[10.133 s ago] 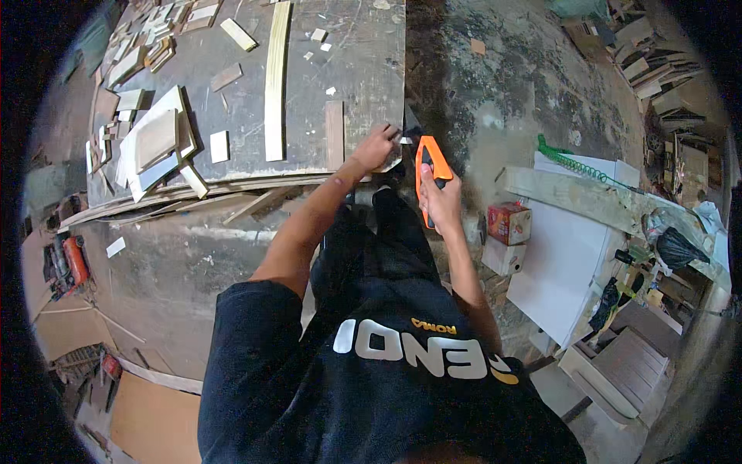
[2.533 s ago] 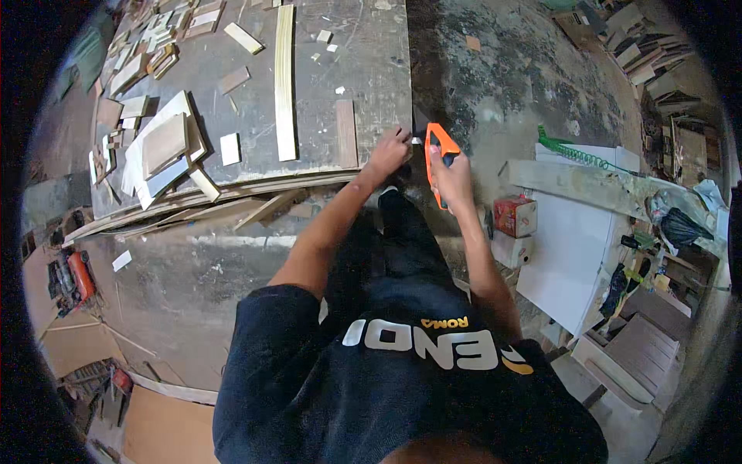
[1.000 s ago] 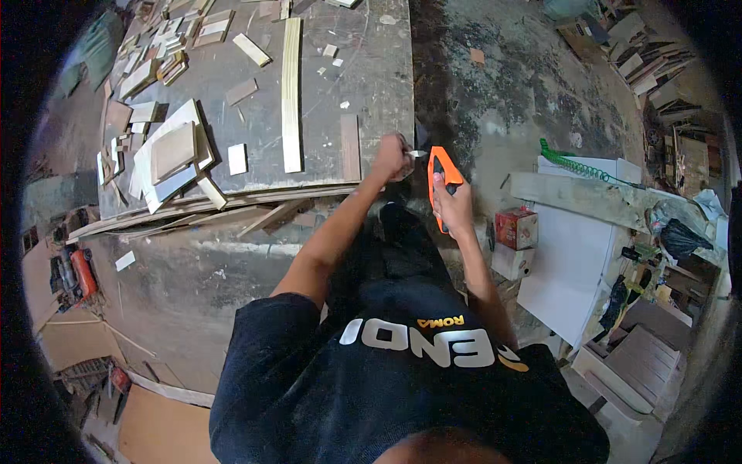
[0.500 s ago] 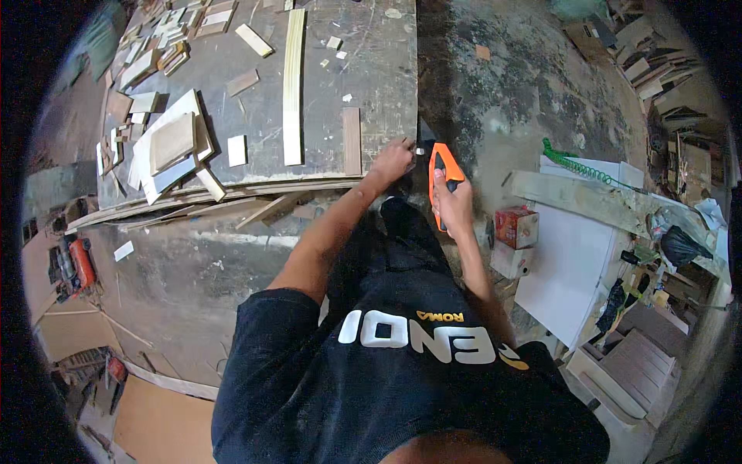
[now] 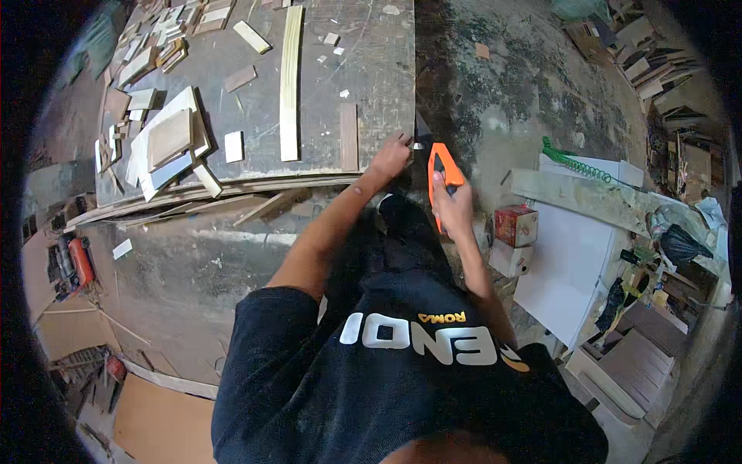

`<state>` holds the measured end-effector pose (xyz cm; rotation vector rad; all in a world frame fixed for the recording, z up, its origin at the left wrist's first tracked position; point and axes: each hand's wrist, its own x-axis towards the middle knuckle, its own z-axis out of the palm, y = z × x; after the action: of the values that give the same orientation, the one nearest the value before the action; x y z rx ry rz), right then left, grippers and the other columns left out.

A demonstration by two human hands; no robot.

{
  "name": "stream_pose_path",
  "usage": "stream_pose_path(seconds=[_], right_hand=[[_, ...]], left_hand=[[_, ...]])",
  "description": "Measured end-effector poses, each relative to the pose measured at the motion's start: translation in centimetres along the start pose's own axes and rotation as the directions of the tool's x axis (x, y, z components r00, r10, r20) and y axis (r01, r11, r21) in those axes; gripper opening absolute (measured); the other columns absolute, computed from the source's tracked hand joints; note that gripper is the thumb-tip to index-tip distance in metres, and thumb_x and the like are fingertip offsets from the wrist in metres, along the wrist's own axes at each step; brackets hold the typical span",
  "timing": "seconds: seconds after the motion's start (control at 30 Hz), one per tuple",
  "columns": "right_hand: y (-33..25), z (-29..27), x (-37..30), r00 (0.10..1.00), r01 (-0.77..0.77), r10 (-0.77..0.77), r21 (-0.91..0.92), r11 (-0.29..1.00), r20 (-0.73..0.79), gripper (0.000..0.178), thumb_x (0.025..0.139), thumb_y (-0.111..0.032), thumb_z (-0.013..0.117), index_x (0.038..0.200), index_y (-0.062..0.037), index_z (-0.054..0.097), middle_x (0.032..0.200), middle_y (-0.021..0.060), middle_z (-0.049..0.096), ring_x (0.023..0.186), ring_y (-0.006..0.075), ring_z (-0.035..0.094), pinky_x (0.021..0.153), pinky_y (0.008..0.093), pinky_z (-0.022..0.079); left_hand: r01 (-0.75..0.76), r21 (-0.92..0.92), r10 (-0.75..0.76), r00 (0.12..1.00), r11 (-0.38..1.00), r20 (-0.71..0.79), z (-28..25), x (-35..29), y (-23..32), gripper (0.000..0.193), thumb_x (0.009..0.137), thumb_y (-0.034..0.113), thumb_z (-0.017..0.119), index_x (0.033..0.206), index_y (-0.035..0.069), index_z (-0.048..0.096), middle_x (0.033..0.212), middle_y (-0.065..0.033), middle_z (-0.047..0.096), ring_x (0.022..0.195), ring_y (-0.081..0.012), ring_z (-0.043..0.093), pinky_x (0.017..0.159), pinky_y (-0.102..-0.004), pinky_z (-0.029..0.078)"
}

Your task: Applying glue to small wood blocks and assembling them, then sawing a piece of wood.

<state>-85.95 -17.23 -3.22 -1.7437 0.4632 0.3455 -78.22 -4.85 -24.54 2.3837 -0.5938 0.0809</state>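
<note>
My right hand (image 5: 451,203) is closed around the orange handle of a hand saw (image 5: 438,158). Its dark blade points away from me along the right edge of the worktable (image 5: 325,85); much of it is lost against the dark gap there. At that table's near right corner, my left hand (image 5: 393,157) has its fingers bent and pressed together. A small pale piece (image 5: 418,146) pokes out past its fingertips, just left of the saw; the rest is hidden by the hand. Left of this hand lies a brown wood strip (image 5: 349,138), and farther left a long pale strip (image 5: 290,85).
Stacked board offcuts (image 5: 171,139) and many small scraps cover the table's left side. Right of me stand a red-and-white box (image 5: 515,226), a white panel (image 5: 564,271) and a plank (image 5: 580,203) with a green coiled hose (image 5: 576,164). A red tool (image 5: 80,261) lies far left.
The view has shifted slightly, so the table sits a little higher and farther left. Both hands keep nearly the same places, with the saw still in my right hand.
</note>
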Motion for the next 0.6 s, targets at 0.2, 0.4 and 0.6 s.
stream_pose_path(seconds=[0.2, 0.4, 0.6], right_hand=[[-0.5, -0.5, -1.1, 0.999, 0.015, -0.014, -0.023, 1.0, 0.04, 0.021, 0.096, -0.023, 0.063, 0.101, -0.004, 0.057, 0.062, -0.0033, 0.049, 0.044, 0.0069, 0.044, 0.04, 0.0264, 0.037], [-0.5, -0.4, -0.4, 0.999, -0.016, 0.017, -0.015, 1.0, 0.033, 0.019, 0.096, -0.022, 0.063, 0.099, -0.0039, 0.059, 0.063, -0.0025, 0.051, 0.045, 0.0079, 0.044, 0.042, 0.028, 0.036], [0.1, -0.4, 1.1, 0.997, 0.054, -0.05, -0.056, 0.997, 0.058, 0.016, 0.096, -0.019, 0.063, 0.102, -0.0047, 0.058, 0.063, -0.0031, 0.05, 0.046, 0.0071, 0.045, 0.042, 0.0262, 0.037]], left_hand=[[-0.012, 0.068, 0.015, 0.999, 0.998, -0.041, 0.6, -0.4, -0.5, 0.014, 0.08, 0.007, 0.057, 0.087, -0.001, 0.068, 0.111, -0.0137, 0.057, 0.111, -0.0335, 0.054, 0.095, -0.044, 0.047], [-0.005, 0.09, 0.008, 0.999, 0.996, -0.041, 0.6, -0.4, -0.1, 0.012, 0.078, 0.01, 0.062, 0.085, 0.002, 0.068, 0.109, -0.0122, 0.057, 0.11, -0.0317, 0.054, 0.091, -0.0416, 0.049], [-0.054, 0.083, 0.053, 0.999, 0.995, 0.007, 0.9, 0.0, -0.4, 0.011, 0.076, 0.011, 0.065, 0.082, 0.003, 0.068, 0.105, -0.0117, 0.057, 0.106, -0.0318, 0.055, 0.088, -0.0417, 0.049]])
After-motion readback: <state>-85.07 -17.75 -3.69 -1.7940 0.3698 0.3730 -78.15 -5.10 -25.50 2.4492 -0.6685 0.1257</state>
